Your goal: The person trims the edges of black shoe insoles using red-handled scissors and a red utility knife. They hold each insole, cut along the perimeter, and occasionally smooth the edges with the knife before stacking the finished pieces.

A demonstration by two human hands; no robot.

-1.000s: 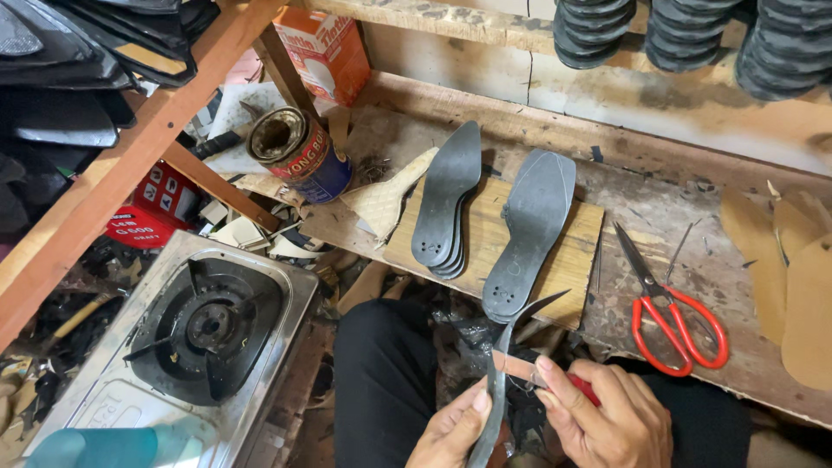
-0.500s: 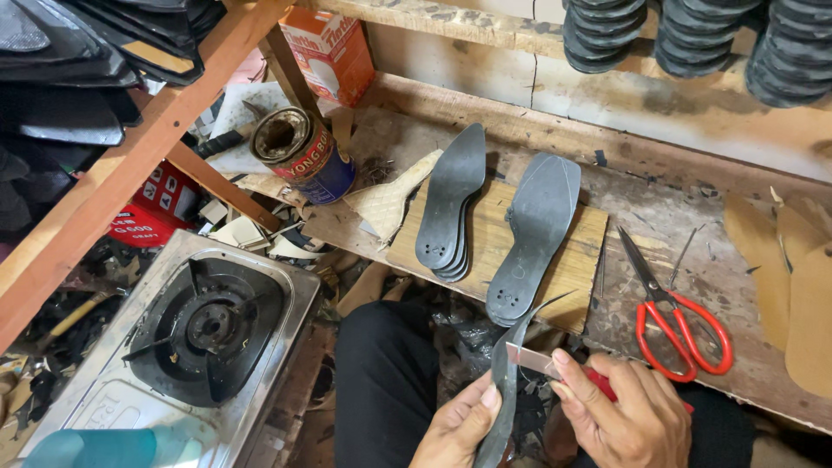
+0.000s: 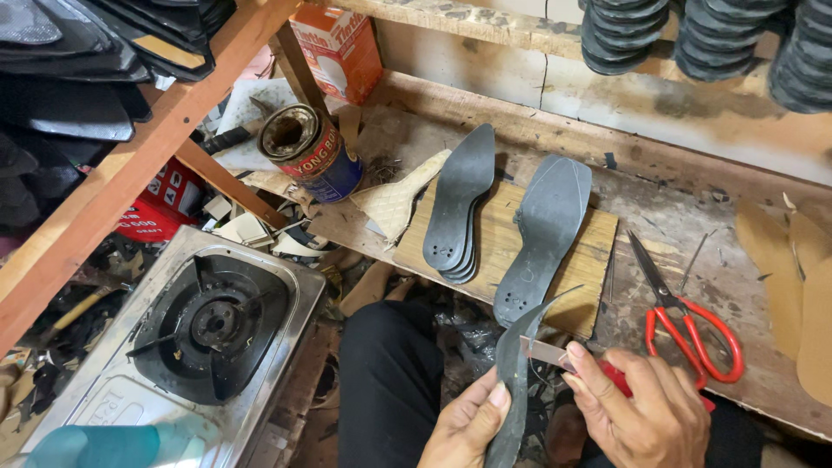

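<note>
Lower right of frame: left hand point(image 3: 464, 429) grips a dark sole point(image 3: 513, 381) on edge, thumb pressed to its side. Right hand point(image 3: 646, 416) closed on a red-handled knife point(image 3: 555, 354), blade touching the sole's edge. Above, on a board point(image 3: 494, 238), lie a stack of soles point(image 3: 459, 204) and a single sole point(image 3: 546, 234). Red scissors point(image 3: 685, 312) at right; stove point(image 3: 199, 325) lower left; tin point(image 3: 308, 152) upper left.

Left hand point(image 3: 464, 429) and right hand point(image 3: 646, 416): wrists cut off by bottom edge. Dark sole piece point(image 3: 513, 381) runs out of frame below. Knife's red handle point(image 3: 620, 377) mostly buried in right palm. Teal object point(image 3: 104, 446) bottom left: blurred, cropped, kind unclear. Stacked soles point(image 3: 693, 35) cropped at top.
</note>
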